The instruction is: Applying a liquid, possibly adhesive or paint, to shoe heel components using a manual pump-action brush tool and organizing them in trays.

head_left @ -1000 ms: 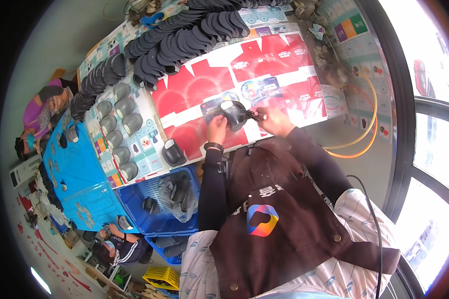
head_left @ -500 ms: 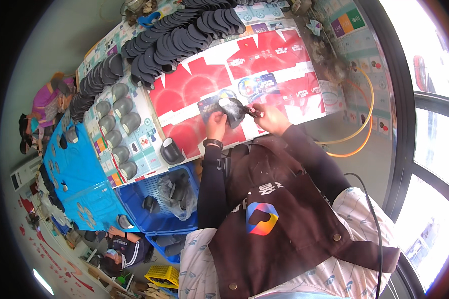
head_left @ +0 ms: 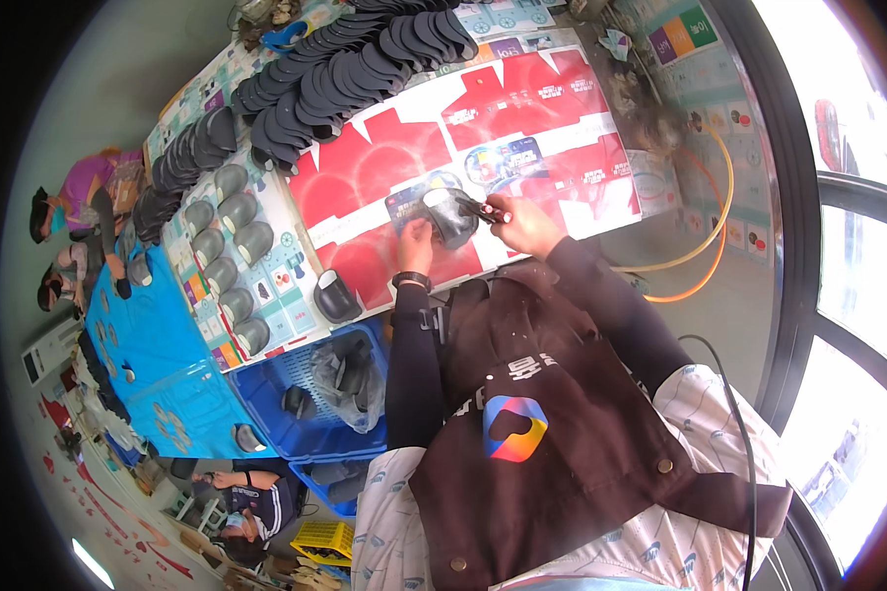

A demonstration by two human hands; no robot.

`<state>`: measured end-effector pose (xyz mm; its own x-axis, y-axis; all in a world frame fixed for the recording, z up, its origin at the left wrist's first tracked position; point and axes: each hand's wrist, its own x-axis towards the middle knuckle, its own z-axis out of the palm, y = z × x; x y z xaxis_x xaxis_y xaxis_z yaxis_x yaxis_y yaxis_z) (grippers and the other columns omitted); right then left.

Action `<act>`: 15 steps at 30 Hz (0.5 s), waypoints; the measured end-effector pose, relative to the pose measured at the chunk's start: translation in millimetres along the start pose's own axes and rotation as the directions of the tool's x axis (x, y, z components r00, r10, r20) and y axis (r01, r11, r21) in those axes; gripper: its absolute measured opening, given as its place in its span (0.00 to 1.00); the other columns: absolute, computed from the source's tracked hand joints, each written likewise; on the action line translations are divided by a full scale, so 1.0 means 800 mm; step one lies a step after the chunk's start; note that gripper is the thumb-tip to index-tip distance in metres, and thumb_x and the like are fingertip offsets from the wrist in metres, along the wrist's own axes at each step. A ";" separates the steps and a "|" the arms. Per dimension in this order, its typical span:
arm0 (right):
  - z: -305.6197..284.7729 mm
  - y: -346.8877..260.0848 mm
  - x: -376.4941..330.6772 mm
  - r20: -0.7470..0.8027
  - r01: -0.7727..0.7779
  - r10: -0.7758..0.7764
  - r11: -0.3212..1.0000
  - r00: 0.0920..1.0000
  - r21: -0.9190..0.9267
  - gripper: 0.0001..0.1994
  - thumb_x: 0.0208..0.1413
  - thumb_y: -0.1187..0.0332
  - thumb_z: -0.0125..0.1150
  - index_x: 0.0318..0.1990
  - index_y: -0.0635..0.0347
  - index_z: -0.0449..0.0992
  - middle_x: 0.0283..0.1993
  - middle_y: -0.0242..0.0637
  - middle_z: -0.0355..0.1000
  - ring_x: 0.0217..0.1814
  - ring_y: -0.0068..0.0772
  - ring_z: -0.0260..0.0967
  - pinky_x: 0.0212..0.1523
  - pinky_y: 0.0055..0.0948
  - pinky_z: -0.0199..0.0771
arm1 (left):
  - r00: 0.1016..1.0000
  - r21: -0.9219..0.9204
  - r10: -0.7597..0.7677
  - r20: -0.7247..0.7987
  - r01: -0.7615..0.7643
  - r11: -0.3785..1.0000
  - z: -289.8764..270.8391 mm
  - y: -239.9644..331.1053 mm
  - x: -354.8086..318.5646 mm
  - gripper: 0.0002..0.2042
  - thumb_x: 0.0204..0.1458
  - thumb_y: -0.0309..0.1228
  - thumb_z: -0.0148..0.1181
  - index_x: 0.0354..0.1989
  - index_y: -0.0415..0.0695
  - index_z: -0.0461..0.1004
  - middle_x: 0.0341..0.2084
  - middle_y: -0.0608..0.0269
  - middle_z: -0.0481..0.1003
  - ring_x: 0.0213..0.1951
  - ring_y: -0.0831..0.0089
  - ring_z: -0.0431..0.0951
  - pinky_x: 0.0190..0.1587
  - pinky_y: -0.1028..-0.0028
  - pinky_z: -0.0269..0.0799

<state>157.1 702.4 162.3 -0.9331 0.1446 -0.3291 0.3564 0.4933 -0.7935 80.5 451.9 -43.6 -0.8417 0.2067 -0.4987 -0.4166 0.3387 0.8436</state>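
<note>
A dark grey, rounded cup-shaped piece (head_left: 453, 221) with a pale opening rests over the red and white printed sheet (head_left: 365, 177) in front of me. My left hand (head_left: 415, 246) is closed on its near left edge, fingers pinched. In my right hand (head_left: 527, 229) is a slim dark tool (head_left: 490, 211), its tip against the right side of the piece; its exact kind is hard to make out. Another dark cup-shaped piece (head_left: 337, 297) lies at the sheet's left front corner.
Similar grey pieces (head_left: 251, 242) stand in rows on the left, with long overlapping stacks (head_left: 365, 79) behind. A blue crate (head_left: 266, 379) holding a plastic bag (head_left: 350, 389) sits below the table. Yellow and orange hoses (head_left: 724, 212) curve at right. Other people (head_left: 251, 512) work at left.
The cup-shaped piece has tilted and moved slightly left and down, with both my hands following. At lower left, a seated person has drawn their arm back from the blue table.
</note>
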 end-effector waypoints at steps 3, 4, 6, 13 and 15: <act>-0.019 0.008 0.002 0.219 0.001 0.008 0.999 0.976 -0.037 0.16 0.49 0.71 0.56 0.47 0.64 0.75 0.36 0.54 0.75 0.41 0.57 0.75 0.42 0.45 0.73 | 0.998 -0.080 -0.050 0.035 0.052 0.995 0.006 -0.006 0.005 0.14 0.61 0.33 0.59 0.51 0.37 0.75 0.43 0.54 0.80 0.43 0.67 0.81 0.46 0.69 0.75; -0.020 0.018 0.001 0.211 0.056 -0.041 0.996 0.977 -0.064 0.19 0.47 0.71 0.57 0.50 0.63 0.76 0.37 0.54 0.77 0.42 0.54 0.77 0.43 0.44 0.74 | 0.998 -0.078 -0.051 0.044 0.055 0.995 0.008 -0.002 0.006 0.14 0.61 0.33 0.59 0.51 0.37 0.75 0.43 0.54 0.80 0.43 0.67 0.81 0.46 0.69 0.75; -0.019 0.023 -0.001 0.146 -0.015 0.016 1.000 0.989 -0.010 0.15 0.54 0.65 0.55 0.45 0.63 0.77 0.39 0.55 0.77 0.44 0.58 0.75 0.44 0.47 0.74 | 0.994 -0.127 -0.077 0.080 0.087 0.988 0.008 0.002 0.005 0.14 0.62 0.32 0.58 0.52 0.36 0.74 0.45 0.55 0.79 0.43 0.69 0.80 0.45 0.70 0.76; -0.018 0.027 -0.020 0.214 -0.019 0.019 1.000 0.977 -0.005 0.14 0.58 0.62 0.55 0.42 0.63 0.79 0.35 0.58 0.76 0.43 0.62 0.74 0.43 0.51 0.73 | 0.981 -0.219 -0.175 0.088 0.191 0.957 0.012 0.039 -0.015 0.15 0.62 0.31 0.59 0.53 0.36 0.73 0.44 0.55 0.78 0.42 0.70 0.80 0.39 0.71 0.80; -0.020 0.027 -0.023 0.160 -0.077 0.084 0.996 0.983 -0.048 0.13 0.56 0.64 0.55 0.42 0.62 0.79 0.37 0.58 0.76 0.44 0.61 0.75 0.44 0.51 0.74 | 0.987 -0.184 -0.147 0.070 0.157 0.970 0.011 0.047 -0.017 0.15 0.61 0.31 0.60 0.52 0.35 0.72 0.44 0.55 0.78 0.41 0.70 0.81 0.38 0.71 0.82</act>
<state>181.0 724.1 159.0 -0.8802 0.0460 -0.4724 0.4245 0.5215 -0.7401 79.7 469.7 -7.1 -0.7455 0.2185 -0.6296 -0.5997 0.1923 0.7768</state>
